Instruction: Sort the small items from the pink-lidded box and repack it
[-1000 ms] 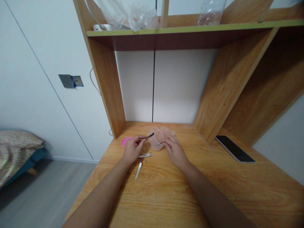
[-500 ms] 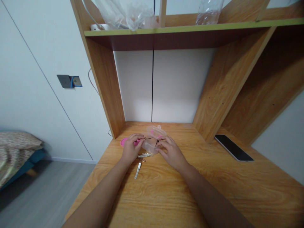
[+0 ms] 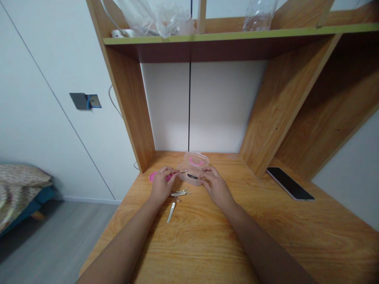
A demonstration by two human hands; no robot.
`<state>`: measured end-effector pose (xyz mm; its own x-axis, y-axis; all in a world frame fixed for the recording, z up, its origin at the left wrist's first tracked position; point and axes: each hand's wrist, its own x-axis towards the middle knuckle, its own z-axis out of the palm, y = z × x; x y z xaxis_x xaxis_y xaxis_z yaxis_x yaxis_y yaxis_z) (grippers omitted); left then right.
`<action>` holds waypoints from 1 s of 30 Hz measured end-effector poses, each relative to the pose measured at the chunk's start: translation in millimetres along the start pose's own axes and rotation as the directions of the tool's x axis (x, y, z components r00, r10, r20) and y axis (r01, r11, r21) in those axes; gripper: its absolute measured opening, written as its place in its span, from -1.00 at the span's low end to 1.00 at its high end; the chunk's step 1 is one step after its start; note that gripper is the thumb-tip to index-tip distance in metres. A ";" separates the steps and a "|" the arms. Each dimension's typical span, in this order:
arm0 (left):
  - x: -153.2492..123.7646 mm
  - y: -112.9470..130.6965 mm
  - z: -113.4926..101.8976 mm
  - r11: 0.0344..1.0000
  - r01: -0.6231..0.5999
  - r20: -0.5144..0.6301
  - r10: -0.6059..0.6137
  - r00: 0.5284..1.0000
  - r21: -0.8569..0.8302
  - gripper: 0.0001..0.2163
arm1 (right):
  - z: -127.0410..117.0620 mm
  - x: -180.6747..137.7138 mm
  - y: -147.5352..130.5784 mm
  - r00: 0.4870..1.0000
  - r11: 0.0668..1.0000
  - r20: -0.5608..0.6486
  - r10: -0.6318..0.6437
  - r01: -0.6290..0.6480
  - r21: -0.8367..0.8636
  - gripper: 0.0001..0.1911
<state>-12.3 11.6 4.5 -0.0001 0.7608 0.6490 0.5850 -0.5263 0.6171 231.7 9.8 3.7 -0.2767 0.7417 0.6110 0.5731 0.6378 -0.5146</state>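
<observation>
A small clear plastic box (image 3: 189, 181) with its lid (image 3: 196, 154) raised stands on the desk; a pink handle shows through the lid. Slim dark hair clips (image 3: 192, 176) lie inside. My left hand (image 3: 162, 183) pinches a thin dark hairpin (image 3: 183, 172) over the box's left end. At the right end, my right hand (image 3: 215, 184) has its thumb and fingers curled round the box's side, near the dark clips. Silver hair clips (image 3: 179, 193) lie in a small pile by my left hand, one pointing toward me. Behind the left fingers is a pink round object (image 3: 152, 176), partly hidden.
A phone (image 3: 290, 183) lies on the wooden desk (image 3: 201, 244) at right. Upright panels flank the work spot. Overhead, a shelf (image 3: 207, 37) carries a plastic bag (image 3: 160, 17) and a clear bottle (image 3: 259, 15). An uncovered wall socket (image 3: 85, 101) is at left.
The dark piece held up in my right fingers is down in the box. My right hand has shifted slightly right to the box's end. The box and its lid sit straighter.
</observation>
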 end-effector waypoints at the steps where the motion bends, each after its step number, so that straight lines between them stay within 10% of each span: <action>1: 0.0 -0.3 0.1 1.000 -0.010 0.004 0.010 1.000 0.001 -0.86 | 0.0 0.2 0.4 1.000 1.000 0.001 0.002 -0.002 0.003 -0.75; 30: -3.2 -5.3 8.1 0.998 0.021 0.150 -0.011 0.989 -0.066 -0.84 | 2.3 -2.2 9.3 0.988 0.988 -0.002 0.151 -0.152 -0.006 -0.88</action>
<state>-8.9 15.0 -4.4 0.1150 0.8147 0.5684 0.5302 -0.5342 0.6584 235.9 14.5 -3.8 -0.1849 0.8293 0.5274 0.6133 0.5167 -0.5974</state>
